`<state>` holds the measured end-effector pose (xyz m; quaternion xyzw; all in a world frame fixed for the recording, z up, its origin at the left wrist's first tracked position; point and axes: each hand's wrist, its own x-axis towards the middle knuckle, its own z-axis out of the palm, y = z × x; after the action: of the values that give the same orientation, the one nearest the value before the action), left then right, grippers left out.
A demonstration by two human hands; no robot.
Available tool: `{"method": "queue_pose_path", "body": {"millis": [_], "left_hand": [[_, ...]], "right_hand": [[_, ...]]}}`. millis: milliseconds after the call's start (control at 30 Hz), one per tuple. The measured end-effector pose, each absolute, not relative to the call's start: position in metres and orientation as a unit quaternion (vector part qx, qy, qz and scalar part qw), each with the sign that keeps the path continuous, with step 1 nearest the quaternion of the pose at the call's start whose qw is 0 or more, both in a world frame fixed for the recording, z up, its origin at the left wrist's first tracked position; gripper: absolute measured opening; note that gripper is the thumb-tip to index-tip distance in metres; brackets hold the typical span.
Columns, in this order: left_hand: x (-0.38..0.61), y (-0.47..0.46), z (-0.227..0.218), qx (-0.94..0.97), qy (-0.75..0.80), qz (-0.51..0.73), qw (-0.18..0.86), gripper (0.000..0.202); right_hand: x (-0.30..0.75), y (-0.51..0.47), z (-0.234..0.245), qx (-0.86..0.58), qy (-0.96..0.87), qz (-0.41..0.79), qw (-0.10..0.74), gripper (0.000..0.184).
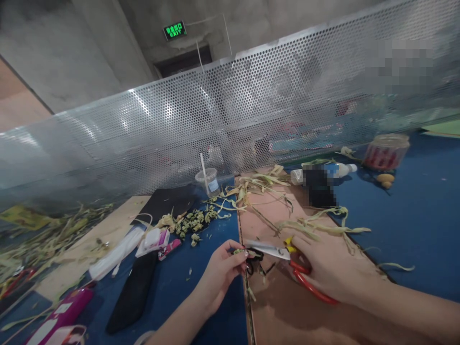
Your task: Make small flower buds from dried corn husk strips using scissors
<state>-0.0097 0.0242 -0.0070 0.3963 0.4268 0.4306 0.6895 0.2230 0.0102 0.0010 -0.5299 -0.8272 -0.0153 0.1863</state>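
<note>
Seen from the left hand [224, 269], a metal screen [172, 124] is standing at twelve o'clock, a pink board [257, 220] is spreading at three, and buds [196, 223] are lying at eleven. The right hand [325, 263], also at three, is gripping scissors [286, 253], their blades [271, 249] pointing toward nine. The left hand is pinching a sprig [238, 251] near the blades.

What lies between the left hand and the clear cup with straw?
In the head view, green clumps and pale dry strips lie on the blue tabletop.
</note>
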Motion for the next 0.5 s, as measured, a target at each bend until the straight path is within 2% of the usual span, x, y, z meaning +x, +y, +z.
{"method": "queue_pose_path", "body": {"millis": [233, 400, 500], "left_hand": [[-0.012, 0.028, -0.010, 0.452, 0.470, 0.416, 0.634, 0.021], [-0.012, 0.027, -0.006, 0.564, 0.498, 0.401, 0.522, 0.021], [-0.013, 0.026, -0.005, 0.580, 0.503, 0.398, 0.502, 0.020]], "right_hand": [[0.237, 0.026, -0.014, -0.593, -0.781, 0.006, 0.194, 0.007], [0.252, 0.040, -0.025, -0.602, -0.782, -0.021, 0.161, 0.015], [0.259, 0.045, -0.024, -0.602, -0.787, -0.012, 0.133, 0.020]]}}
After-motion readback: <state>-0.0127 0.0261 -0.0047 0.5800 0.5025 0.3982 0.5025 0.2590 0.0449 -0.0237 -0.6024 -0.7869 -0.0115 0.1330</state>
